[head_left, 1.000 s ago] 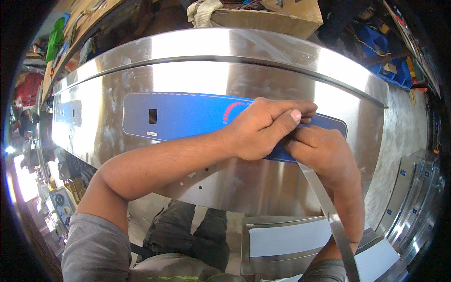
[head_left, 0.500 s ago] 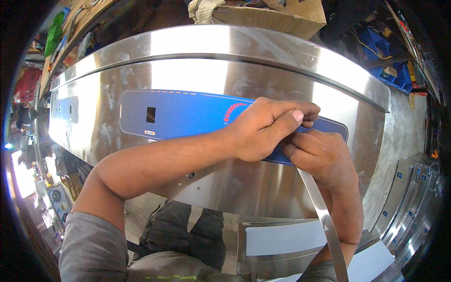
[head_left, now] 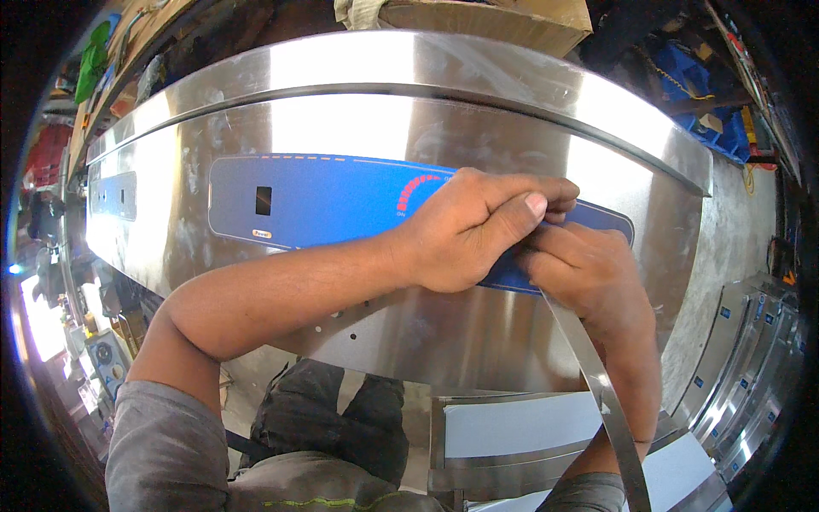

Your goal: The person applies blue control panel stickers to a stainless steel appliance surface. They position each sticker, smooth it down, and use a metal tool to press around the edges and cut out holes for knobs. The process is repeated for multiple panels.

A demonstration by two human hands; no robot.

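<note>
A long blue control-panel label (head_left: 333, 196) with a small dark window and a red curved scale lies on a curved stainless-steel panel (head_left: 196, 141). My left hand (head_left: 473, 226) rests over the label's right half, fingers curled and thumb pressed down; whatever is under them is hidden. Close against it, my right hand (head_left: 584, 269) is closed at the label's lower right edge. A narrow, flat metal strip (head_left: 589, 367) runs from beneath its fingers down past my right forearm, its upper end covered by the hand.
Behind the panel is a cardboard box (head_left: 495, 26). Blue bins (head_left: 682, 77) stand at the far right. Stacked steel panels (head_left: 734, 367) lie at the right, and more steel pieces with white sheets (head_left: 520, 427) sit below the work. A smaller blue label (head_left: 113, 196) is at the panel's left end.
The steel panel and its label sit slightly higher and further left in view. The strip's lower part has swung a little right. Both hands keep nearly the same pose.
</note>
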